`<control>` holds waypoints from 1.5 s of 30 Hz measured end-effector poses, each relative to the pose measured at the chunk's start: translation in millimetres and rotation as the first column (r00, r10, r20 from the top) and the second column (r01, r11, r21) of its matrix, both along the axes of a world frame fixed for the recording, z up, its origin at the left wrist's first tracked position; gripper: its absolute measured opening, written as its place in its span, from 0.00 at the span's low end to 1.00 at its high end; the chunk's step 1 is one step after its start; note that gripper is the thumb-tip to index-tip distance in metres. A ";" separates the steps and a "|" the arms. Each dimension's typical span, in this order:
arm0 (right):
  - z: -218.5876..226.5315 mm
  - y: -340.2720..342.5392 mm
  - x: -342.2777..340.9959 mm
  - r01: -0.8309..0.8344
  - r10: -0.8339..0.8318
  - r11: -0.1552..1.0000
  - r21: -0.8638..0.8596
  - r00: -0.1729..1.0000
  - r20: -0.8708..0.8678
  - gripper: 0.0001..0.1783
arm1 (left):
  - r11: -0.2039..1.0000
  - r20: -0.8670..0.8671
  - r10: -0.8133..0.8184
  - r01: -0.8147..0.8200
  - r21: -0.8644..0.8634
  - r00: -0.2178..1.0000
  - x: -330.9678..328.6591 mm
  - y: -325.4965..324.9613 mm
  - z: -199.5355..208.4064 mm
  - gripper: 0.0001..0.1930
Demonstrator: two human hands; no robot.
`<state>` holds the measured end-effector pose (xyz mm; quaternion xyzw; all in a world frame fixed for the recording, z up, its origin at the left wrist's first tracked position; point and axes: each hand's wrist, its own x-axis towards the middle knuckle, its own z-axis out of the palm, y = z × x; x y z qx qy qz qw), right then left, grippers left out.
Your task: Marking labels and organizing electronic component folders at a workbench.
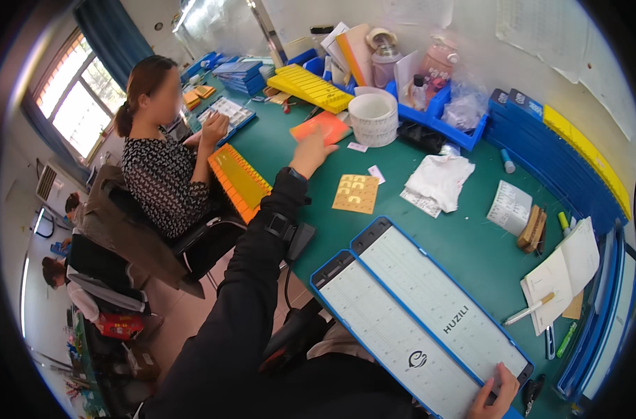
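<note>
My left hand (312, 151) is stretched out across the table, thumb and forefinger apart, at the near edge of an orange-red sheet (325, 128). Part of its fingers is hidden, and nothing can be seen held in it. Before me lies an unfolded blue-edged case with two long white gridded panels (395, 314), tilted along the table's front edge. The fingers of my right hand (496, 394) rest spread on the lower end of the right panel. A tan card with pale curved pieces (355, 193) lies beyond the case, beside a small white label (376, 174).
A tape roll (374, 120) stands by blue bins (437, 108). White cloth (440, 181), a notebook (562, 272), a pen (529, 309) and stacked blue cases (562, 160) lie rightward. A co-worker (168, 153) sits at left beside an orange-yellow tray (240, 180).
</note>
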<state>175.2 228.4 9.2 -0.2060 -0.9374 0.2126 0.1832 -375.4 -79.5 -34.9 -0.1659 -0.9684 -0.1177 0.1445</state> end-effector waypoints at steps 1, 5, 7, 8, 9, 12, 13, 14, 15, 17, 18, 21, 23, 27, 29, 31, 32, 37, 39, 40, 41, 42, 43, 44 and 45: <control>1.7 -1.3 0.8 0.020 -0.020 0.998 -0.057 1.000 0.003 0.17 | 0.997 -0.032 -0.043 0.041 -0.059 0.999 -4.2 -1.3 3.2 0.34; 4.6 3.1 4.6 0.001 -0.003 0.999 -0.049 1.000 -0.029 0.18 | 0.954 -0.188 -0.227 0.179 -0.242 0.956 -30.5 -13.4 -5.8 0.26; 1.8 7.6 6.5 0.023 -0.024 0.997 -0.078 1.000 -0.011 0.18 | 0.940 -0.240 -0.300 0.243 -0.239 0.923 -28.1 -9.0 3.9 0.24; 0.6 5.5 5.8 0.072 -0.073 0.995 -0.071 0.997 -0.006 0.18 | 0.951 -0.181 -0.266 0.227 -0.208 0.947 -15.6 -4.5 21.9 0.23; 0.9 4.2 4.4 0.039 -0.042 0.997 -0.065 0.998 -0.048 0.18 | 0.969 -0.082 -0.178 0.161 -0.188 0.981 -1.9 -3.2 45.5 0.24; 0.8 4.4 -2.8 0.017 -0.025 0.996 -0.092 0.995 -0.093 0.18 | 0.970 -0.209 -0.221 0.192 -0.151 0.953 7.7 -42.4 96.1 0.31; 0.0 4.3 -3.8 0.002 -0.016 0.992 -0.124 0.994 -0.106 0.18 | 0.969 -0.210 -0.243 0.229 -0.087 0.947 16.2 -42.8 114.8 0.35; 1.3 2.9 -4.6 0.042 -0.052 0.992 -0.118 0.995 -0.085 0.18 | 0.969 -0.146 -0.225 0.237 0.067 0.963 10.1 -50.6 122.8 0.36; 2.7 4.4 -4.8 0.028 -0.040 0.990 -0.138 0.995 -0.087 0.19 | 0.967 -0.152 -0.213 0.230 0.106 0.965 31.0 -27.3 145.7 0.35; -0.7 7.9 -0.7 0.025 -0.040 0.989 -0.145 0.994 -0.102 0.20 | 0.942 -0.339 -0.282 0.326 0.081 0.898 35.7 2.3 163.7 0.32; -1.0 6.7 1.6 0.060 -0.074 0.988 -0.142 0.993 -0.096 0.20 | 0.930 -0.334 -0.311 0.358 0.085 0.890 35.2 14.3 170.8 0.32; 2.7 6.4 1.8 0.035 -0.053 0.989 -0.142 0.991 -0.124 0.21 | 0.830 -0.284 -0.240 0.348 0.436 0.928 14.6 45.8 176.8 0.28; -0.9 8.5 3.4 0.028 -0.042 0.993 -0.116 0.992 -0.122 0.21 | 0.655 -0.222 -0.398 0.445 0.611 0.890 -32.1 55.2 164.2 0.26; 1.3 12.5 6.9 0.020 -0.032 0.995 -0.095 0.992 -0.123 0.21 | 0.477 -0.092 -0.556 0.408 0.778 0.826 -191.4 -7.8 90.0 0.25; 0.1 17.5 13.4 -0.031 -0.004 0.981 -0.189 0.984 -0.180 0.20 | 0.461 -0.264 -0.664 0.660 0.593 0.700 -286.7 -10.1 149.4 0.26; -1.8 15.0 9.2 0.011 -0.041 0.984 -0.180 0.986 -0.161 0.20 | 0.533 -0.342 -0.679 0.757 0.379 0.650 -303.7 0.7 117.8 0.29; -1.7 18.2 10.2 -0.001 -0.033 0.984 -0.178 0.982 -0.185 0.21 | 0.571 -0.391 -0.679 0.782 0.250 0.621 -301.7 24.9 112.1 0.30; -1.3 14.5 -3.2 -0.025 0.000 0.984 -0.174 0.990 -0.141 0.22 | 0.824 -0.603 -0.551 0.264 -0.501 0.577 -264.9 -1.6 149.1 0.36; 0.2 10.2 -4.7 0.028 -0.037 0.993 -0.113 0.996 -0.078 0.21 | 0.897 -0.463 -0.375 0.440 0.037 0.803 -209.4 59.1 133.3 0.28; -0.7 7.5 -1.3 0.052 -0.059 0.995 -0.087 0.995 -0.079 0.21 | 0.880 -0.670 -0.331 0.474 0.035 0.665 -191.1 72.4 133.9 0.26; 1.3 4.3 -1.3 0.111 -0.117 0.991 -0.079 0.990 -0.075 0.20 | 0.854 -0.460 -0.162 0.357 0.378 0.873 -139.5 124.4 137.5 0.26; 4.5 1.8 0.2 0.147 -0.155 0.985 -0.089 0.984 -0.087 0.19 | 0.814 -0.445 -0.136 0.356 0.459 0.885 -117.3 132.9 150.4 0.26; 5.7 3.9 3.3 0.085 -0.096 0.987 -0.135 0.993 -0.073 0.19 | 0.776 -0.439 -0.113 0.356 0.521 0.891 -108.1 119.8 165.5 0.27; 7.2 5.9 3.9 0.052 -0.060 0.984 -0.168 0.997 -0.041 0.18 | 0.802 -0.490 -0.086 0.352 0.483 0.868 -109.8 107.6 167.7 0.27; 8.9 5.3 1.2 0.048 -0.057 0.983 -0.180 0.997 -0.042 0.18 | 0.817 -0.530 -0.080 0.359 0.450 0.845 -113.2 102.0 168.6 0.28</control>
